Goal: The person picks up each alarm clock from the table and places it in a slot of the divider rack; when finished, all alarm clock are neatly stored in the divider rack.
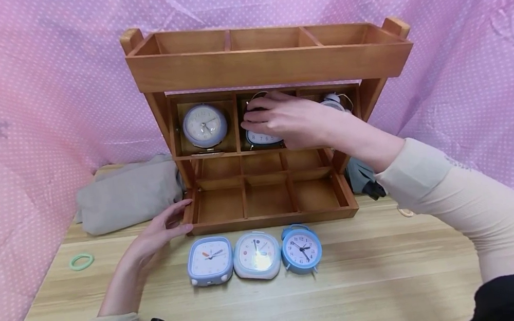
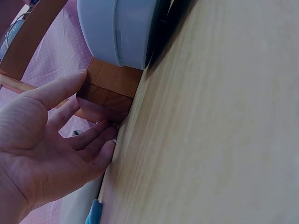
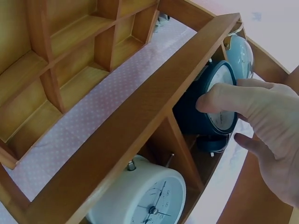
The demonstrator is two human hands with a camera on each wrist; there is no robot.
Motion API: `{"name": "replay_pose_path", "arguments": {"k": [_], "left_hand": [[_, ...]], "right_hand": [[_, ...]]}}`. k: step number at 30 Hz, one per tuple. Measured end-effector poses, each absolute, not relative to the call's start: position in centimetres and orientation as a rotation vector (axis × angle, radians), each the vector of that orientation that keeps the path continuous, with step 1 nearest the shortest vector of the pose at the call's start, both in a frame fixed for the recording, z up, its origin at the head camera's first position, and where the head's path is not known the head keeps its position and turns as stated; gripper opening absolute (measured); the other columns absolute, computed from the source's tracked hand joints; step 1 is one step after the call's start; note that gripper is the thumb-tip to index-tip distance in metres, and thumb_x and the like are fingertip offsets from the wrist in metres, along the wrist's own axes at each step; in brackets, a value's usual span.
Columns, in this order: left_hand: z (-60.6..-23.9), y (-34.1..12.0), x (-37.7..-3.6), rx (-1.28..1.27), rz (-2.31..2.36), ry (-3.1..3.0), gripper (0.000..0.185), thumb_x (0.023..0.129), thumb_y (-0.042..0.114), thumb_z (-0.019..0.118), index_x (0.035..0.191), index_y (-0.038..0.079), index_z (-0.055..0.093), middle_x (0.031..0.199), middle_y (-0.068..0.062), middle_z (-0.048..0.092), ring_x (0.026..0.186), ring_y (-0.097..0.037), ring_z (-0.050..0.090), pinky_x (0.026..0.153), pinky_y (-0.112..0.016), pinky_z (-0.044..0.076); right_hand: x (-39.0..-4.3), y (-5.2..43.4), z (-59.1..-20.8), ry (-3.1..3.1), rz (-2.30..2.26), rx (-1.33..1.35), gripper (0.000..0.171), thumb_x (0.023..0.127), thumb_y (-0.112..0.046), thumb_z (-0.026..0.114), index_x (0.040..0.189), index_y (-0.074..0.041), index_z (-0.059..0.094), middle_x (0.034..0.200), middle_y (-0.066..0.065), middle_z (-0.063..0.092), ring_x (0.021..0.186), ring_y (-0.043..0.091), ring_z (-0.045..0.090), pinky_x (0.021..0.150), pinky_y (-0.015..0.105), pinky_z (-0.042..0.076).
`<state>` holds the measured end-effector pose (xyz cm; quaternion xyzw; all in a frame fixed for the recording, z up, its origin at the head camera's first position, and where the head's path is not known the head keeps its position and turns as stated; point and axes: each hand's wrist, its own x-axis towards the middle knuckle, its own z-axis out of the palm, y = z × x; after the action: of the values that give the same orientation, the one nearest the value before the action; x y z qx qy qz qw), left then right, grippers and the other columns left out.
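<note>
A brown wooden three-tier rack [image 1: 271, 65] stands on the table. My right hand [image 1: 287, 119] grips a dark blue alarm clock [image 3: 194, 105] in the middle tier's centre compartment, its fingers over the clock's front. Part of the numbered face shows below them in the head view. Left of it sits a round lavender clock [image 1: 204, 125]; to the right, a pale bell clock [image 3: 135, 198] is partly hidden by my arm. My left hand [image 1: 163, 229] rests against the left end of the lowest tray [image 2: 110, 86], thumb and fingers touching the wood.
Before the rack stand a lavender-blue square clock [image 1: 210, 260], a white rounded clock [image 1: 257, 255] and a blue round alarm clock [image 1: 301, 249]. A grey cloth [image 1: 130, 193] and a green ring [image 1: 81, 261] lie at left. Pink dotted fabric [image 1: 45, 88] hangs behind.
</note>
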<state>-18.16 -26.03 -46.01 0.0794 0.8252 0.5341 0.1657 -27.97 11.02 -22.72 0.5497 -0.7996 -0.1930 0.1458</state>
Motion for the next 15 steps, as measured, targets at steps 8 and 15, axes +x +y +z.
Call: {"name": "replay_pose_path", "arguments": {"k": [8, 15], "left_hand": [[-46.18, -26.08, -18.11, 0.252, 1.542, 2.349, 0.075, 0.098, 0.027, 0.071, 0.161, 0.015, 0.032, 0.169, -0.024, 0.021, 0.155, -0.048, 0.023, 0.125, -0.065, 0.023], [-46.24, -26.08, -18.09, 0.296, 1.574, 2.347, 0.073, 0.099, 0.025, 0.069, 0.16, 0.012, 0.033, 0.169, -0.022, 0.023, 0.156, -0.045, 0.021, 0.126, -0.063, 0.021]], "right_hand": [[-27.74, 10.73, -22.53, -2.417, -0.523, 1.553, 0.065, 0.089, 0.002, 0.065, 0.151, -0.012, 0.051, 0.157, 0.008, 0.051, 0.15, 0.033, 0.038, 0.124, 0.056, 0.032], [-27.59, 11.04, -22.82, -2.438, -0.449, 1.537, 0.076, 0.082, 0.003, 0.075, 0.152, -0.012, 0.05, 0.16, 0.013, 0.043, 0.15, 0.036, 0.038, 0.124, 0.058, 0.033]]}}
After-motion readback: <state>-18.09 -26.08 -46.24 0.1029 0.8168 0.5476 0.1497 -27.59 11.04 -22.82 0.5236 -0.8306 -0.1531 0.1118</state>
